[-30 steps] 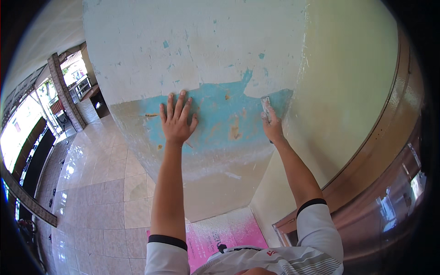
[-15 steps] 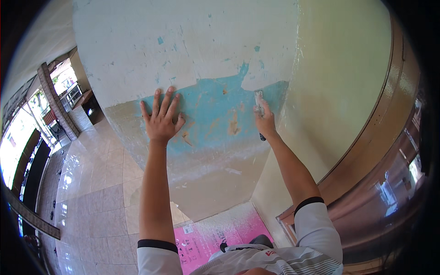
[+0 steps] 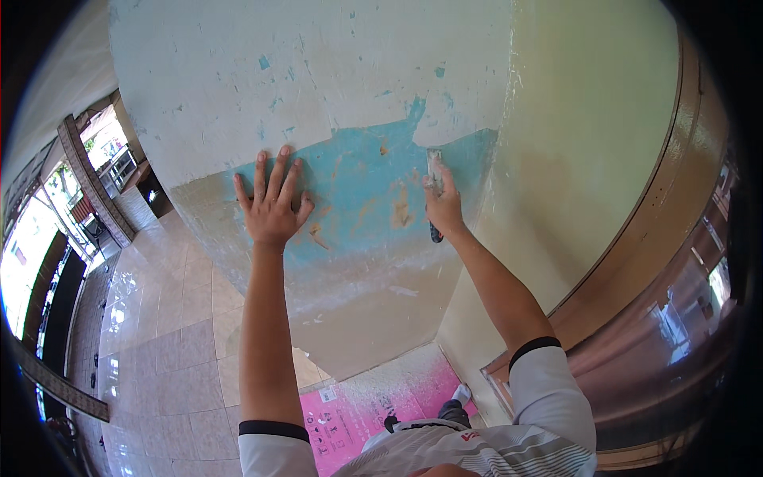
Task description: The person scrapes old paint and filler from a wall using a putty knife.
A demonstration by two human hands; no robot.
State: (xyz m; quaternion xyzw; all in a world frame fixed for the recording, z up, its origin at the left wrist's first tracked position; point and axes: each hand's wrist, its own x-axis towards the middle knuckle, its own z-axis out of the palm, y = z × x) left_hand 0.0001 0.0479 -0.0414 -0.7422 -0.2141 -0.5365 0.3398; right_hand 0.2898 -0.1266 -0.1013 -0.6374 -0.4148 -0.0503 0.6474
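My left hand (image 3: 272, 207) lies flat with spread fingers on the wall (image 3: 350, 179), across the lower border of the white paint. In my right hand (image 3: 443, 205) is a paint scraper (image 3: 434, 162), its dark handle end showing below my fist. The scraper's metal blade points up, close to the edge of the white layer, over a patch of bare turquoise paint with brownish stains. Whether the blade touches the wall I cannot tell. White flakes or dust mark my right fingers. Small turquoise chips show through the white paint higher up.
At the wall's foot lies a pink printed sheet (image 3: 350, 421) sprinkled with pale flakes. A pale green wall (image 3: 580, 135) meets the scraped one at a corner on the right, followed by a wooden frame (image 3: 636, 215). Glossy floor tiles (image 3: 159, 342) stretch to the left.
The scraper and my right hand have shifted slightly left along the turquoise patch. My left hand stays pressed on the wall. The view has tilted a little, and a foot now shows on the pink sheet.
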